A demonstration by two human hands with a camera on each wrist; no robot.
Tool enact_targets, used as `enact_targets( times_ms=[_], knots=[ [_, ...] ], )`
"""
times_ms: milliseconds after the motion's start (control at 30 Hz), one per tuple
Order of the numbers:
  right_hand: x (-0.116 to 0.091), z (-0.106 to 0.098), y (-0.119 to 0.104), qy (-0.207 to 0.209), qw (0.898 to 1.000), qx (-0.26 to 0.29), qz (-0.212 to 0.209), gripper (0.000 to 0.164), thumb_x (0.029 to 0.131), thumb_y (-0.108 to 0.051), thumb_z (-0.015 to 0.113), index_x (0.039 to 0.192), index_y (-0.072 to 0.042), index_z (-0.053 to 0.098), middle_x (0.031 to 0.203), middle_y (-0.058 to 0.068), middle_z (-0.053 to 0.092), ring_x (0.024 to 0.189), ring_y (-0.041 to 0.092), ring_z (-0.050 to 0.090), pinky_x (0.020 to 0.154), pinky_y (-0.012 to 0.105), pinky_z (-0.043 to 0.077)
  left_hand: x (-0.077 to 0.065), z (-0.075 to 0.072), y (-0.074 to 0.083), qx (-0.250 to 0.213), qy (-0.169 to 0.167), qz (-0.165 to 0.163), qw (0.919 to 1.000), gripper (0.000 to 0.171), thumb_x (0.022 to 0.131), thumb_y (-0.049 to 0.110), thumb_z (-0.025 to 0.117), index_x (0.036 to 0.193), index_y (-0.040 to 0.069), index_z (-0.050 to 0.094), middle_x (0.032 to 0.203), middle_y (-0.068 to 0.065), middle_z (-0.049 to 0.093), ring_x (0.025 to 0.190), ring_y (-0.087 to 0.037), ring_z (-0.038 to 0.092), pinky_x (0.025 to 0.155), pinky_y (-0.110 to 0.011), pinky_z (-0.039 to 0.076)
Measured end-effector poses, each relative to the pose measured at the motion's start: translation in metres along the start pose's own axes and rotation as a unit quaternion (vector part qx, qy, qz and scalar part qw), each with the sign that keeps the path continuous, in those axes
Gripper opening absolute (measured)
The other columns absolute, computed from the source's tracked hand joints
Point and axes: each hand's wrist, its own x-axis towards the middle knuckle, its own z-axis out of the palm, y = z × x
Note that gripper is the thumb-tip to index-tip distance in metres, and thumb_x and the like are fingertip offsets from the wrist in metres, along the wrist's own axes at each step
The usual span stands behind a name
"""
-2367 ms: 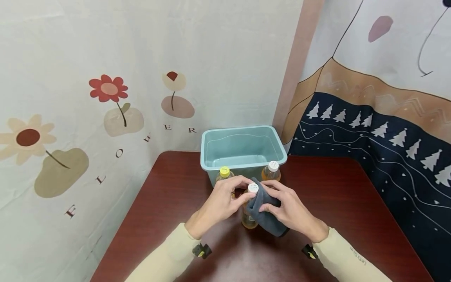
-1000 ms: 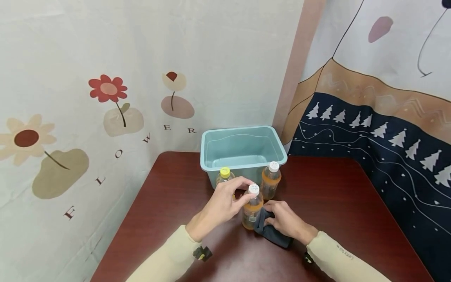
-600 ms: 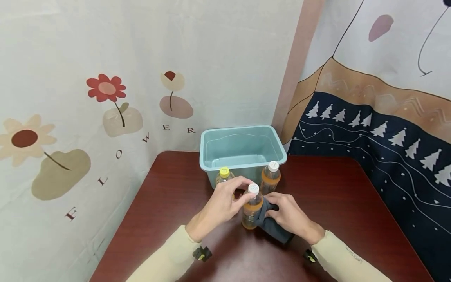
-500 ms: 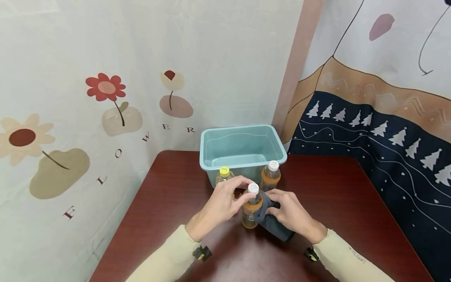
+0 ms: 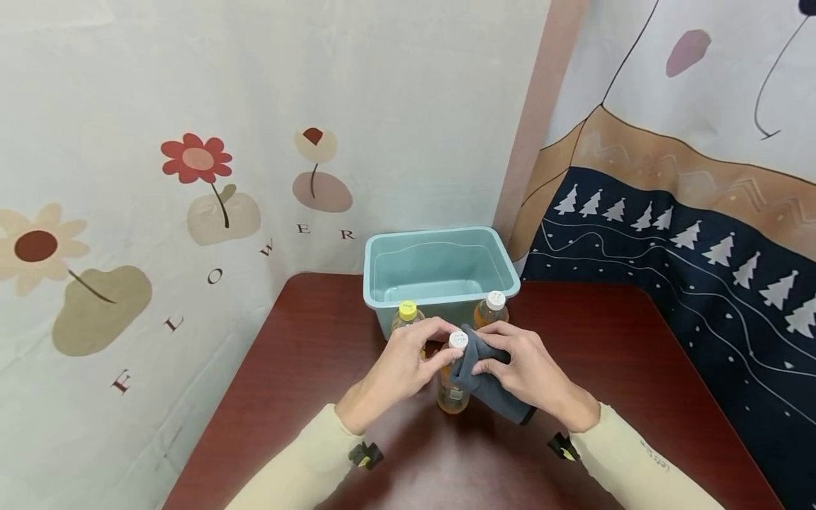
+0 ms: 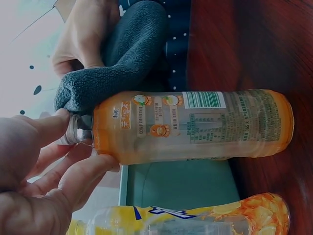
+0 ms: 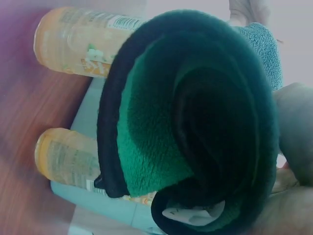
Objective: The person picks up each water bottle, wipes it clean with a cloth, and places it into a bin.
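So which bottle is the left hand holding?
The front bottle, white-capped, cloth against it; the yellow-capped bottle and other white-capped bottle stand behind, by the tub.

Head view high; wrist views close

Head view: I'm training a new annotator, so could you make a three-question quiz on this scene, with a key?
1. Which hand holds the dark cloth?
2. True or false: the yellow-capped bottle stands inside the teal bin.
3. Fill in: the left hand grips the front bottle near its ____ cap.

Key
1. The right hand.
2. False; the yellow-capped bottle stands in front of the teal bin.
3. White.
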Motion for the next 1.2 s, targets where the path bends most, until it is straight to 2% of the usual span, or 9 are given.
enact_targets(
  times_ms=[167, 300, 433, 533, 667, 967, 1067, 1200],
  knots=[
    [-0.002, -0.002, 0.0, -0.003, 1.0, -0.006, 0.014, 0.047, 0.088, -0.01, 0.102, 0.133, -0.008, 0.087, 0.129, 0.004, 0.083, 0.106, 0.017, 0.081, 0.091, 0.03, 0.072, 0.001, -0.001, -0.001, -0.008, -0.005, 0.004, 1.0, 0.025, 0.108, 0.021, 0.087, 0.13, 0.015, 0.078, 0.116, 0.001, 0.082, 0.093, -0.007, 0.069, 0.08, -0.021, 0.06],
    [-0.006, -0.007, 0.0, 0.001, 1.0, -0.013, 0.016, 0.048, 0.088, -0.01, 0.102, 0.134, -0.01, 0.087, 0.126, 0.003, 0.082, 0.101, 0.015, 0.08, 0.089, 0.03, 0.072, 0.001, -0.001, 0.002, -0.02, -0.009, -0.007, 0.9997, 0.026, 0.108, 0.019, 0.087, 0.132, 0.015, 0.078, 0.116, 0.0, 0.081, 0.09, -0.015, 0.07, 0.078, -0.028, 0.064],
    [-0.011, -0.014, 0.0, 0.006, 1.0, -0.018, 0.018, 0.046, 0.089, -0.009, 0.102, 0.133, -0.01, 0.087, 0.123, 0.003, 0.082, 0.099, 0.014, 0.079, 0.088, 0.029, 0.072, 0.001, 0.002, 0.006, -0.035, -0.012, -0.027, 0.9989, 0.031, 0.108, 0.02, 0.087, 0.137, 0.014, 0.077, 0.124, -0.002, 0.082, 0.101, -0.021, 0.078, 0.084, -0.036, 0.072],
    [-0.014, -0.017, 0.0, 0.006, 0.999, -0.021, 0.023, 0.047, 0.088, -0.009, 0.103, 0.132, -0.01, 0.087, 0.122, 0.003, 0.082, 0.098, 0.013, 0.079, 0.088, 0.028, 0.072, 0.001, 0.004, 0.009, -0.039, -0.009, -0.045, 0.9982, 0.037, 0.106, 0.024, 0.089, 0.139, 0.013, 0.076, 0.129, -0.003, 0.083, 0.114, -0.019, 0.08, 0.091, -0.041, 0.074],
    [-0.016, -0.018, 0.0, 0.003, 0.999, -0.021, 0.034, 0.05, 0.087, -0.009, 0.103, 0.134, -0.01, 0.087, 0.124, 0.002, 0.082, 0.099, 0.012, 0.079, 0.09, 0.028, 0.072, 0.0, 0.006, 0.011, -0.035, 0.005, -0.059, 0.9976, 0.038, 0.103, 0.026, 0.093, 0.135, 0.014, 0.077, 0.126, -0.003, 0.082, 0.113, -0.019, 0.08, 0.093, -0.041, 0.075],
    [-0.019, -0.012, 0.003, 0.005, 0.999, -0.012, 0.036, 0.053, 0.086, -0.01, 0.104, 0.136, -0.012, 0.086, 0.126, 0.0, 0.083, 0.102, 0.012, 0.08, 0.092, 0.03, 0.072, 0.0, 0.011, 0.01, -0.009, 0.043, -0.047, 0.9979, 0.036, 0.095, 0.029, 0.102, 0.116, 0.017, 0.075, 0.107, 0.0, 0.079, 0.094, -0.021, 0.073, 0.08, -0.03, 0.069],
    [-0.019, -0.011, 0.005, 0.006, 0.999, -0.006, 0.035, 0.053, 0.087, -0.01, 0.103, 0.137, -0.012, 0.086, 0.127, 0.0, 0.083, 0.103, 0.011, 0.08, 0.092, 0.029, 0.072, 0.0, 0.008, 0.01, -0.015, 0.041, -0.041, 0.9982, 0.032, 0.096, 0.026, 0.1, 0.115, 0.016, 0.077, 0.105, -0.002, 0.078, 0.093, -0.023, 0.074, 0.079, -0.033, 0.07],
    [-0.02, -0.012, 0.007, 0.01, 0.999, 0.001, 0.039, 0.052, 0.088, -0.008, 0.102, 0.137, -0.012, 0.086, 0.127, 0.0, 0.083, 0.102, 0.012, 0.08, 0.092, 0.028, 0.072, 0.0, -0.001, 0.01, -0.008, 0.032, -0.012, 0.9994, 0.027, 0.098, 0.02, 0.097, 0.12, 0.014, 0.082, 0.109, -0.003, 0.08, 0.096, -0.026, 0.076, 0.08, -0.032, 0.068]
  ],
)
